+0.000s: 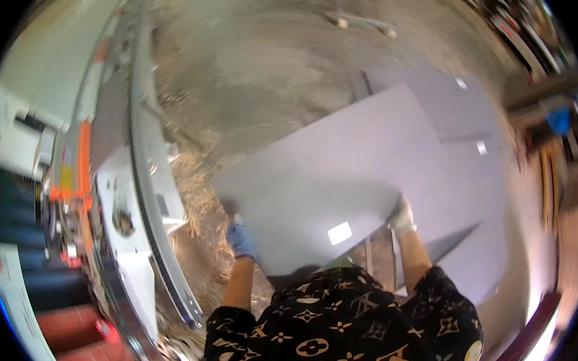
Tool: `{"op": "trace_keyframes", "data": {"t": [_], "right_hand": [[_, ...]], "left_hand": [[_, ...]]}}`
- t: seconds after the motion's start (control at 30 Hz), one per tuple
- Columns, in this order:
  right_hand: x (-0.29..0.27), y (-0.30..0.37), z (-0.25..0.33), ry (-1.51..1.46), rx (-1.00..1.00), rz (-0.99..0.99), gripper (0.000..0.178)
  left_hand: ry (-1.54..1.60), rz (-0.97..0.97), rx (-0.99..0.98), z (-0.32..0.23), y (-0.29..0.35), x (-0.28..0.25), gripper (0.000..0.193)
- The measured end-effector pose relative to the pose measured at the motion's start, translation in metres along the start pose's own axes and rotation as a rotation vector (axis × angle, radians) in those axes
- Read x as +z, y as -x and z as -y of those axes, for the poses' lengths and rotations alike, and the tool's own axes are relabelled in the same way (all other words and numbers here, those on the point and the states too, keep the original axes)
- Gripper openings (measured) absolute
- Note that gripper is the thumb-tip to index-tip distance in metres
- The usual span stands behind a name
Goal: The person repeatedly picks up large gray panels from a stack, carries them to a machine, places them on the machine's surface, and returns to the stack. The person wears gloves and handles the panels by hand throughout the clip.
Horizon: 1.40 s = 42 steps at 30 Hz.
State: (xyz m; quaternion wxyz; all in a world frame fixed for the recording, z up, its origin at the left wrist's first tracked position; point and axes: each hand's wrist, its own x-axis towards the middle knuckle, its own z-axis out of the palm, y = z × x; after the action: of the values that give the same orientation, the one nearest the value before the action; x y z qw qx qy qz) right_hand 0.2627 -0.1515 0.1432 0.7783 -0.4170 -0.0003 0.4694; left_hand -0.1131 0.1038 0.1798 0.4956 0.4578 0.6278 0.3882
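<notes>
A large flat grey panel (321, 158) with a white label (339, 233) near its close edge spans the space in front of my body. Its left edge is gripped by my left hand (240, 239), which wears a blue glove. On the right side, my right hand (403, 218) in a pale glove is closed round the panel's edge. Fingers of both hands are partly hidden by the panel. Beyond and to the right, more grey panels (462, 111) with small white labels lie beneath or beside the held one. The picture is slightly blurred.
A long machine with a sliding rail (143, 190) and an orange bar (85, 158) runs along the left. Sawdust (201, 220) covers the floor beside it. A metal frame (365, 19) stands at the far side. Wooden boards and a blue item (558, 121) are at the right.
</notes>
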Motion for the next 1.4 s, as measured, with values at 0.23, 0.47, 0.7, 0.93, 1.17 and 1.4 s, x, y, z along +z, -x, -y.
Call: {"op": "trace_keyframes", "data": {"t": [0.23,0.47,0.7,0.93,1.17,1.4], "right_hand": [[0.142,0.046,-0.095,-0.121,0.515,0.142,0.053],[0.273,0.030,-0.196,0.167,0.891,0.471,0.051],[0.435,0.077,-0.288,0.283,1.250,0.604,0.045],[0.509,0.132,-0.359,0.421,1.007,0.785,0.058],[0.503,0.128,-0.415,0.432,0.839,0.920,0.070],[0.504,0.159,-0.404,0.740,0.509,0.899,0.067]], "left_hand": [[-0.100,-0.484,0.046,-0.035,0.086,-0.215,0.047],[0.350,-0.995,-0.172,0.013,0.206,-0.336,0.053],[0.622,-1.258,-0.232,0.101,0.266,-0.404,0.057],[0.950,-1.075,-0.169,0.130,0.244,-0.467,0.064],[1.102,-0.827,-0.028,0.138,0.210,-0.508,0.057],[1.253,-0.580,-0.125,0.092,0.220,-0.421,0.054]]}}
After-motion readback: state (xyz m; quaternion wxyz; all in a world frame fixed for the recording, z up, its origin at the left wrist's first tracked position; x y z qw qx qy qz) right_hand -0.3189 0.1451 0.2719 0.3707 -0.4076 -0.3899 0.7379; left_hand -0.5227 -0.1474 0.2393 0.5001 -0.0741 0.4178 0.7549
